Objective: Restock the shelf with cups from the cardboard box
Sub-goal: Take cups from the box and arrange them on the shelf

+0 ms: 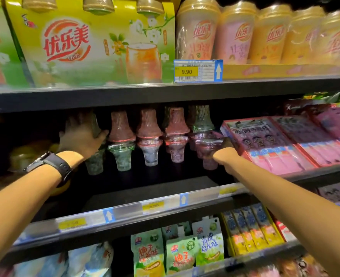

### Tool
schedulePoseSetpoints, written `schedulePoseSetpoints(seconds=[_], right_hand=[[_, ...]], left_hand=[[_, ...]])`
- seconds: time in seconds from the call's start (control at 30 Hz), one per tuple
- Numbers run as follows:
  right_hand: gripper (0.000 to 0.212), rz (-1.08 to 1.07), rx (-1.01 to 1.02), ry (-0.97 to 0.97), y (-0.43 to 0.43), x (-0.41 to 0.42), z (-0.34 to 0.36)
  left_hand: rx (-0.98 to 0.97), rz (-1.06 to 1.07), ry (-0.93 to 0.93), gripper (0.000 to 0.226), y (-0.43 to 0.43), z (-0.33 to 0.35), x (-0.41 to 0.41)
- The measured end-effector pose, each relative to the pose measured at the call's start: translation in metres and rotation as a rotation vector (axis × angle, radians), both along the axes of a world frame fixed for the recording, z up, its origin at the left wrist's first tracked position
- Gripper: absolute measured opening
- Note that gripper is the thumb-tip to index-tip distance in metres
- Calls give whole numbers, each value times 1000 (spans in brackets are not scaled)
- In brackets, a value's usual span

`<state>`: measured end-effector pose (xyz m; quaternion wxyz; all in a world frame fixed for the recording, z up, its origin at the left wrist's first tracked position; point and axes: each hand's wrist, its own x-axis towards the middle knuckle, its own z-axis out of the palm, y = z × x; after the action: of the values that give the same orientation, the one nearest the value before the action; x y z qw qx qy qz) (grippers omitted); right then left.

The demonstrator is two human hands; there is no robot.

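Observation:
Several clear plastic cups [150, 136] stand in stacked pairs in a row at the back of the dark middle shelf [155, 188]. My left hand [81, 136], with a black watch on the wrist, reaches into the shelf and grips the leftmost cup stack [96, 162], thumb beside it. My right hand [225, 150] reaches in at the right end of the row and holds the rightmost cup stack [206, 140]; its fingers are mostly hidden behind the cups. The cardboard box is not in view.
Pink snack boxes [275, 140] lie right of the cups. The upper shelf carries a yellow-green milk tea pack [89, 47] and tall milk tea cups [235, 35]. Price tags [198, 70] line the shelf edges. Pouches [179, 250] stand on the lower shelf.

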<state>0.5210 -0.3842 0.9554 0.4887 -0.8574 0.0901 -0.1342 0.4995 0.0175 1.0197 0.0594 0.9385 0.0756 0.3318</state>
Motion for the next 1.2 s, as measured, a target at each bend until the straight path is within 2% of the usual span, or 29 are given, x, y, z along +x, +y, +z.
schedulePoseSetpoints(seconds=[0.1, 0.2, 0.3, 0.37, 0.5, 0.57, 0.67, 0.7, 0.8, 1.2], right_hand=[[76, -67, -40, 30, -6, -1, -5], [72, -98, -186, 58, -9, -9, -4], [37, -50, -209, 60, -11, -23, 4], [22, -52, -330, 56, -10, -40, 11], [32, -189, -913, -191, -6, -77, 29], [28, -161, -1057, -264, 1, -84, 34], [51, -42, -1119, -187, 13, -73, 32], [52, -18, -1123, -141, 17, -70, 32], [43, -68, -1190, -137, 18, -62, 33], [45, -68, -1199, -105, 16, -64, 37]], left_hand=[[-69, -4, -2, 77, -48, 4, -54], [-95, -59, -39, 79, -56, 0, -56], [-114, -154, -61, 81, -52, -6, -55], [-140, -182, -61, 82, -54, -8, -56], [-158, -199, -47, 77, -63, -9, -63], [-170, -232, -46, 74, -69, -13, -67], [-175, -251, -1, 69, -77, -21, -70], [-151, -243, 17, 69, -78, -23, -72], [-82, -225, 52, 69, -78, -27, -77], [-17, -271, 88, 73, -50, -31, -103]])
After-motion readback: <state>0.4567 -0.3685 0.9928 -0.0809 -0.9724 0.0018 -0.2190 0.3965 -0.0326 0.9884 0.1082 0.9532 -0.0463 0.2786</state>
